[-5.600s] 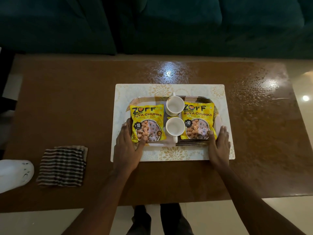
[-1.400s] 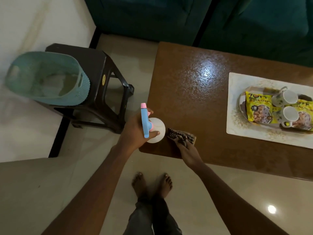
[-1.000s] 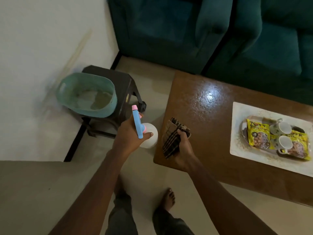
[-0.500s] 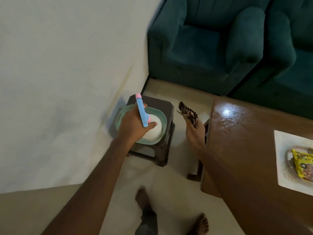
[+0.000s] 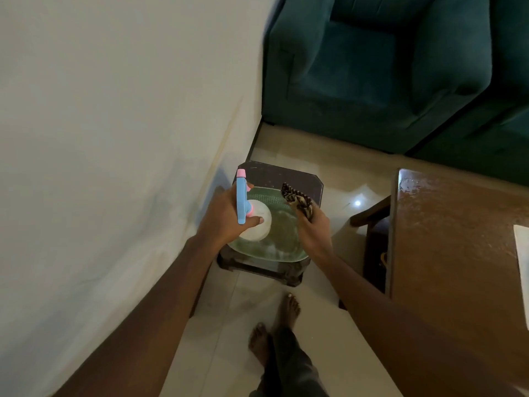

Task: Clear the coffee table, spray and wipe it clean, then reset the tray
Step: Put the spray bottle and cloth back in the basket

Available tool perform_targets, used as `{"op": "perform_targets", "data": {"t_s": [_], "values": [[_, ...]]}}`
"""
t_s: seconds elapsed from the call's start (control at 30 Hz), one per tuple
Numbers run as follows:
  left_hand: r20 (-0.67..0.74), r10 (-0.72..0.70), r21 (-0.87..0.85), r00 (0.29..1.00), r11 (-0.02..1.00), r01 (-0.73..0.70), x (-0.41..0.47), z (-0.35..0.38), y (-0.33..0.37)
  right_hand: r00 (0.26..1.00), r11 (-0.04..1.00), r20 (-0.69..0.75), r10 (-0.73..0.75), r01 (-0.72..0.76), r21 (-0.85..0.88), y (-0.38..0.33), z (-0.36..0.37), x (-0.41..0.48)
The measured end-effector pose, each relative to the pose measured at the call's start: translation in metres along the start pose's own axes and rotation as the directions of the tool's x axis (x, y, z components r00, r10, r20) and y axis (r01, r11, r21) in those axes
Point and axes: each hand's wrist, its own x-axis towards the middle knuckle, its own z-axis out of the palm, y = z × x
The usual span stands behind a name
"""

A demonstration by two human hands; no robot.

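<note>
Spray bottle (image 5: 254,222), wrapped by the curled fingers of the left hand (image 5: 224,217); right hand (image 5: 312,229) fingers pinch the striped cloth (image 5: 297,199). Both hover over the green basket (image 5: 282,247) on the dark stool (image 5: 286,176), beside the worktop (image 5: 458,239). Best lowered inside before release, bottle upright.
</note>
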Motion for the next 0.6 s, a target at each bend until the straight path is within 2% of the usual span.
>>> {"op": "perform_targets", "data": {"t_s": [0.13,0.23,0.3,0.37,0.5,0.53,0.6], "values": [[0.066,0.016,0.033,0.998,0.999,-0.018,0.027,0.013,-0.026,0.996,0.991,0.083,0.037,-0.026,-0.131,0.023,0.022,0.021],[0.107,0.048,0.067,0.993,0.996,-0.055,0.044,0.026,-0.043,0.986,0.952,0.160,0.046,0.006,-0.307,0.036,0.032,0.036],[0.110,0.056,0.077,0.992,0.995,-0.064,0.053,0.033,-0.052,0.979,0.870,0.206,-0.002,0.103,-0.483,0.048,0.039,0.048],[0.111,0.063,0.084,0.992,0.994,-0.072,0.059,0.038,-0.059,0.957,0.728,0.288,-0.041,0.226,-0.647,0.060,0.046,0.059],[0.207,0.016,0.027,0.978,0.999,-0.022,0.063,0.050,-0.080,0.905,0.440,0.417,0.080,0.343,-0.830,0.084,0.063,0.067],[0.236,0.000,-0.003,0.972,1.000,0.001,0.062,0.052,-0.085,0.897,0.402,0.425,0.122,0.347,-0.847,0.091,0.066,0.066],[0.241,-0.010,0.000,0.970,1.000,0.011,0.060,0.057,-0.094,0.887,0.429,0.421,0.189,0.311,-0.848,0.100,0.068,0.064]]}}
